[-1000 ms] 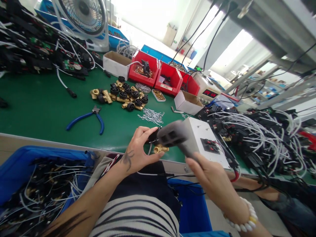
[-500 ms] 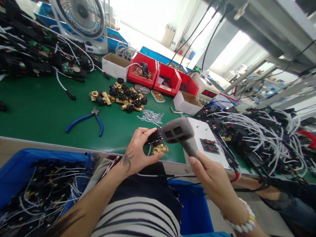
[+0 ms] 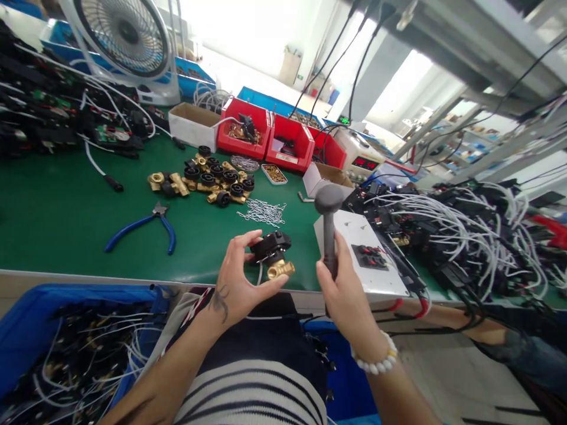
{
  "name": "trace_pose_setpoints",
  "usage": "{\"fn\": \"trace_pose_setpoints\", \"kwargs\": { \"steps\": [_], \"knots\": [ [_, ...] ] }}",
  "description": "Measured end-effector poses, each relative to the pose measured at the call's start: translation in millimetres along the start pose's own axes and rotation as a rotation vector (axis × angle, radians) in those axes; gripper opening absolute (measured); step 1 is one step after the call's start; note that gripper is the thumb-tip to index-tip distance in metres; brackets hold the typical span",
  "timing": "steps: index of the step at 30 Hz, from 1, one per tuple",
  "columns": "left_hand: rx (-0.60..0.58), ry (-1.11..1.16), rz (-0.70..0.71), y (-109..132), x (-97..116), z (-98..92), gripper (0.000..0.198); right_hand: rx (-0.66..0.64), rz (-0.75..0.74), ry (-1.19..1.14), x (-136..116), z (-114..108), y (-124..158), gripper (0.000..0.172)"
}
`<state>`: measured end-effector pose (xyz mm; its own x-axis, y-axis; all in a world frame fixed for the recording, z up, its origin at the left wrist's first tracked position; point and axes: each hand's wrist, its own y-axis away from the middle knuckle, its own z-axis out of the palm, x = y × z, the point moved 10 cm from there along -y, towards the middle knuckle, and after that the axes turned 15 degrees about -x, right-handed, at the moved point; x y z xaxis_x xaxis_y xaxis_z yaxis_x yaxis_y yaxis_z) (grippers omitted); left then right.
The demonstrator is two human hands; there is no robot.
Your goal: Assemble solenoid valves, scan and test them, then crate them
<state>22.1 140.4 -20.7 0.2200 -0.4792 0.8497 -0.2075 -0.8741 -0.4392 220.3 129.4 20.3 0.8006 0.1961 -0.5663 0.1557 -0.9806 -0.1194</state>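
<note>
My left hand [image 3: 237, 274] is closed around a brass valve with a black plastic housing [image 3: 272, 251], held at the front edge of the bench. The brass end points down and to the right, and a white cable hangs below it. In my right hand [image 3: 343, 289] is a dark grey mallet [image 3: 329, 203], its handle nearly upright and its round head raised. The mallet is to the right of the valve, apart from it. Beyond my left hand lies a pile of bent metal clips [image 3: 263, 212]. Blue-handled pliers [image 3: 144, 227] rest further left.
Brass fittings with black caps [image 3: 217, 177] are grouped mid-bench. Behind stand red bins [image 3: 290, 141], white boxes and a fan [image 3: 126, 35]. At right are a white panel with switches [image 3: 372, 260] and cabled parts [image 3: 452, 236]. Blue crates [image 3: 26, 301] sit below; another person's arm [image 3: 460, 324] shows at right.
The mallet has moved away from the valve to the right and turned, so its handle now stands upright. My left hand still holds the valve. The whole view has shifted slightly.
</note>
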Motion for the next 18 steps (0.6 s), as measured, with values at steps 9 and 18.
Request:
{"fn": "trace_pose_setpoints", "kwargs": {
  "steps": [9, 18],
  "knots": [
    [-0.075, -0.221, 0.205, 8, 55, -1.1, 0.067, 0.082, 0.067, 0.013, 2, 15, 0, 0.041],
    [-0.238, -0.319, 0.303, 16, 73, 7.6, 0.056, -0.489, 0.035, -1.283, -21, 66, 15, 0.068]
  ]
}}
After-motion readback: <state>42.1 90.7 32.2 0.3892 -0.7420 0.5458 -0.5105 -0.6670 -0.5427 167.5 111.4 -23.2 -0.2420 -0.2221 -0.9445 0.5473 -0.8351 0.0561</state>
